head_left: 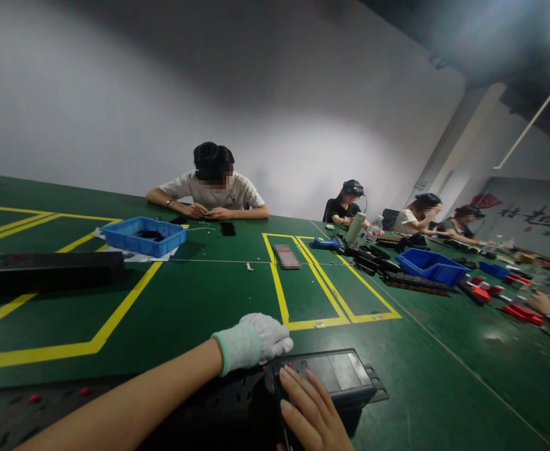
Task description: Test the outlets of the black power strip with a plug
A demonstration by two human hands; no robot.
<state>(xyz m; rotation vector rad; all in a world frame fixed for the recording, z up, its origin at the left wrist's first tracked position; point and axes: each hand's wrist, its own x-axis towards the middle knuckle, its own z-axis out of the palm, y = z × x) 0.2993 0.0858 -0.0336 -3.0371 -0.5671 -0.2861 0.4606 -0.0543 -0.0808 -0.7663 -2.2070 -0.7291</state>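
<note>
My left hand (260,341) wears a white glove with a mint-green cuff. Its fingers are curled at the far edge of a long black housing with red buttons; whatever lies inside them is hidden. My bare right hand (310,410) has its fingers laid over a dark, curved black object (272,379), with the thumb partly showing on the near side. What kind of thing it is, I cannot make out. Just beyond the right hand is a black box-like end piece (345,369) with a glossy top panel and a small bracket at its right end. The long black housing (7,407) runs off to the lower left.
Yellow tape (134,300) marks rectangles on the green table (200,294). A blue tray (143,237) and another black bar (44,270) lie at left. A pink-toned phone-like item (287,257) lies ahead. Blue bins (430,266) and red-black parts stand right. Several people sit around.
</note>
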